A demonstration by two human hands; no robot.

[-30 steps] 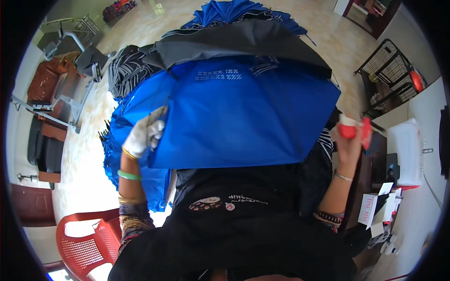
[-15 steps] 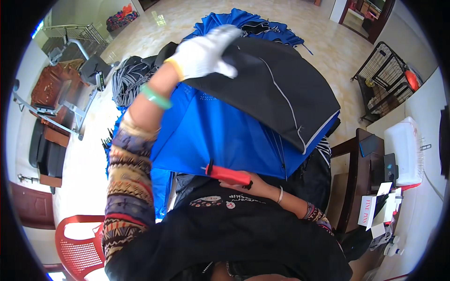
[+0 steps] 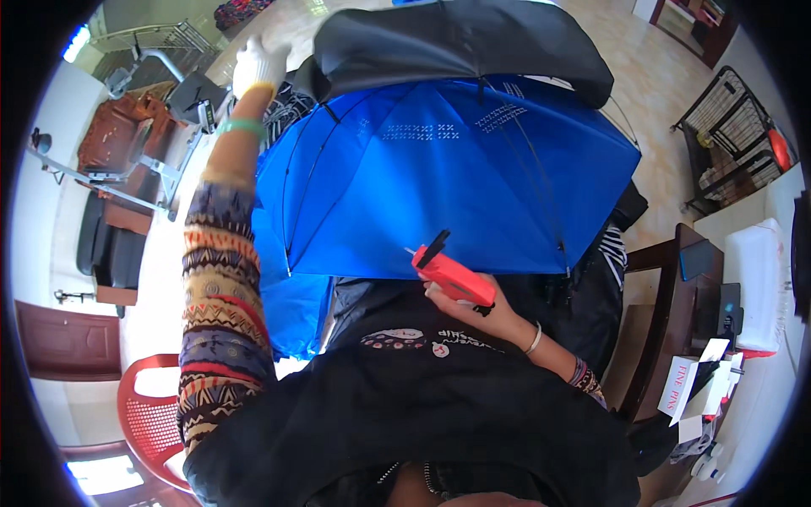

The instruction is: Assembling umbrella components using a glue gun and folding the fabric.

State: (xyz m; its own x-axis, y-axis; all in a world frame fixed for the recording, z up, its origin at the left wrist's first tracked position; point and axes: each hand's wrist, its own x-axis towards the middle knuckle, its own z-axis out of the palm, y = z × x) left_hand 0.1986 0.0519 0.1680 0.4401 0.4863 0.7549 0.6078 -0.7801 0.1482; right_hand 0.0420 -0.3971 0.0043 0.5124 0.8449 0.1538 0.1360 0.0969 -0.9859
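Observation:
A blue umbrella canopy (image 3: 397, 194) is spread in front of me, its inner side up, with thin dark ribs and patches of small perforations. A black fabric panel (image 3: 465, 51) lies folded across its far edge. My left hand (image 3: 260, 66), in a white glove, is stretched out to the far left beside the panel; its thumb stands apart from its blurred fingers, and nothing shows in it. My right hand (image 3: 481, 313), bare, grips a red tagging gun (image 3: 456, 279) with a black lever and a thin needle tip, just over the canopy's near edge.
A dark wooden table (image 3: 650, 329) stands at the right with a white box (image 3: 676, 389) and a wrapped white bundle (image 3: 756, 287). Farther off is a black wire cage (image 3: 726, 144). Exercise equipment (image 3: 160, 160) and a red plastic chair (image 3: 152, 414) are at the left.
My left hand has swept from above the black panel out to the far left. The black panel has folded away from me, baring more blue canopy. The tagging gun has tilted and stays in my right hand.

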